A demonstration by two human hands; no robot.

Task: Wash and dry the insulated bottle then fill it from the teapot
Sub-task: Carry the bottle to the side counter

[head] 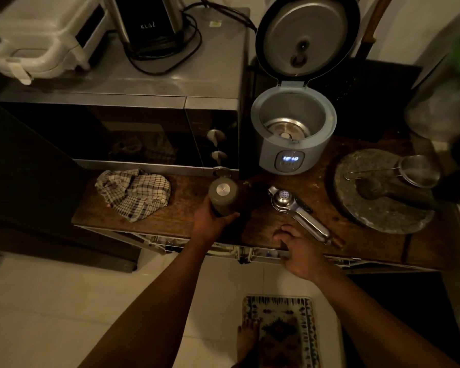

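One hand [210, 221], the left, grips upright bottle [222, 195].

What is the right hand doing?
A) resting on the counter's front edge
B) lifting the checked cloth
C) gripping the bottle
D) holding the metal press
A: the right hand rests on the counter edge, and the left hand grips the bottle.
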